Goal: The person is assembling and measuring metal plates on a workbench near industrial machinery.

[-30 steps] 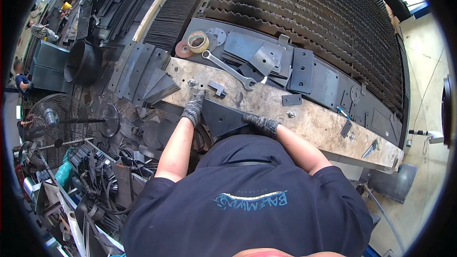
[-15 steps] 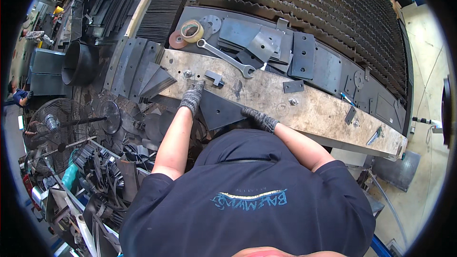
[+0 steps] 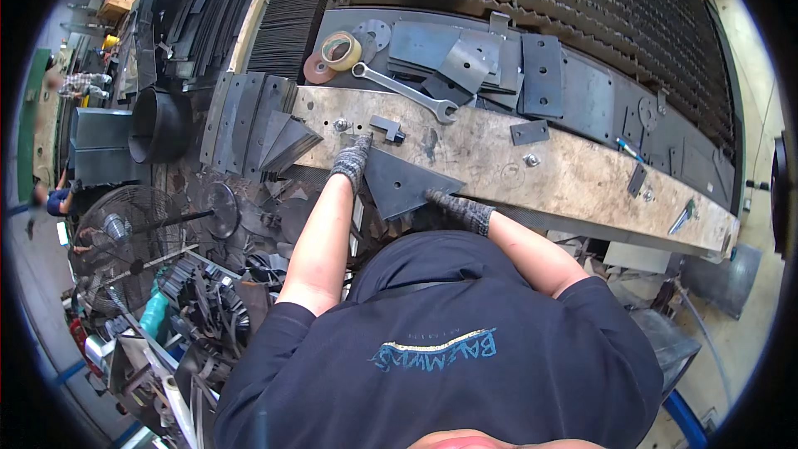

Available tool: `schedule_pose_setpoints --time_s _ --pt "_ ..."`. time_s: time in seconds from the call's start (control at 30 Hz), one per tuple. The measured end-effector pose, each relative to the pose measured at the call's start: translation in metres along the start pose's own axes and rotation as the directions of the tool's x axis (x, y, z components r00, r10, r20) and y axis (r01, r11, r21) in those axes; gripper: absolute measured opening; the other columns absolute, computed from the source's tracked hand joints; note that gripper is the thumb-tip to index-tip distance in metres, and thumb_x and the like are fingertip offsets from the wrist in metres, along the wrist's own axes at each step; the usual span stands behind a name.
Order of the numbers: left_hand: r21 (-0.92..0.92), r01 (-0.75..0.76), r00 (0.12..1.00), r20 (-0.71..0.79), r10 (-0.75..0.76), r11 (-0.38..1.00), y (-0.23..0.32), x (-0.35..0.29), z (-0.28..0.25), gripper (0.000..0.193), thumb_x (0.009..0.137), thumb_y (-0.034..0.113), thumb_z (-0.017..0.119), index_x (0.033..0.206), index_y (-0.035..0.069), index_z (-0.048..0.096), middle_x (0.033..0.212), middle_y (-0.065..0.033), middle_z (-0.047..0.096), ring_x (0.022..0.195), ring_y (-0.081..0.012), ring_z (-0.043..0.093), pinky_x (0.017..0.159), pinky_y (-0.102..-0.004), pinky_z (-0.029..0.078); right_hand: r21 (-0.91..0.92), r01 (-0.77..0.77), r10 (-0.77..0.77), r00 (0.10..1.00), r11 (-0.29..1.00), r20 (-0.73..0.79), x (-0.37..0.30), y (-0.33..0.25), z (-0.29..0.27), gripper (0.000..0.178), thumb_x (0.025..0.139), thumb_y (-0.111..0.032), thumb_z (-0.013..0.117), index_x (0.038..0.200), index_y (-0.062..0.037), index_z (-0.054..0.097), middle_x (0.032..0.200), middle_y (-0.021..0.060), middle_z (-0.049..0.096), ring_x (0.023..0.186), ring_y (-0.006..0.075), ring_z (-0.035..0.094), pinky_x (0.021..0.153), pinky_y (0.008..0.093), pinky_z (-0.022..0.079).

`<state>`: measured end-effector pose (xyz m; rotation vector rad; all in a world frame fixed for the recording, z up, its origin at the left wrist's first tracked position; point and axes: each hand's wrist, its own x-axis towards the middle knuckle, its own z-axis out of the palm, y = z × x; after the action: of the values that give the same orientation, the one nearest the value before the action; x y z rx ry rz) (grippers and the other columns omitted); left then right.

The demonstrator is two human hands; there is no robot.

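Observation:
A dark triangular metal plate (image 3: 403, 185) with one small hole lies over the near edge of the worn bench top (image 3: 490, 158), its near corner sticking out toward me. My left hand (image 3: 352, 160), in a grey knitted glove, is closed at the plate's left edge, close to its far corner. My right hand (image 3: 462, 210), gloved alike, grips the near right edge, and the plate's right corner shows beyond its fingers. Part of the fingers of both hands is hidden. Just past my left fingertips sits a small T-shaped metal block (image 3: 386, 128).
Beyond the plate lie an open-end wrench (image 3: 407, 93), a tape roll (image 3: 339, 51) and flat metal plates (image 3: 542, 75). Stacked plates (image 3: 241, 125) stand left. A fan (image 3: 116, 229) and scrap metal (image 3: 208, 291) fill the lower left. Another person (image 3: 58, 199) is at far left.
The whole view has shifted, so the bench appears farther right. The triangular plate has turned slightly between my hands, and its right corner now shows past my right fingers.

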<state>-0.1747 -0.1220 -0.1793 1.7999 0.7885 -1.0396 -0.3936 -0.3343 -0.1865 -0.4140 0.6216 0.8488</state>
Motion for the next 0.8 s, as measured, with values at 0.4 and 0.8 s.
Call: schedule_pose_setpoints --time_s 0.4,0.8 --pt "0.322 -0.208 0.971 -0.046 0.234 0.924 -0.019 0.018 -0.032 0.11 0.084 0.091 0.044 0.135 -0.003 0.065 0.139 -0.0259 0.063 0.132 -0.0393 0.059 0.111 -0.0485 0.045 0.231 0.278 -0.225 0.947 0.932 -0.229 0.031 0.023 0.064 0.042 0.092 -0.036 0.077 0.125 -0.0123 0.066 0.119 0.0114 0.073 0.101 0.0288 0.07 0.086 0.0478 0.059" --pt "-0.356 0.271 0.748 0.663 0.038 0.894 -0.105 -0.054 0.009 0.063 0.101 0.051 0.065 0.141 0.003 0.057 0.138 -0.0232 0.064 0.123 -0.0398 0.062 0.11 -0.0561 0.047 0.238 0.21 -0.204 0.978 0.948 -0.049 0.035 0.017 0.05 0.052 0.097 -0.043 0.069 0.134 -0.007 0.061 0.126 0.0159 0.072 0.107 0.0324 0.07 0.091 0.0474 0.06"
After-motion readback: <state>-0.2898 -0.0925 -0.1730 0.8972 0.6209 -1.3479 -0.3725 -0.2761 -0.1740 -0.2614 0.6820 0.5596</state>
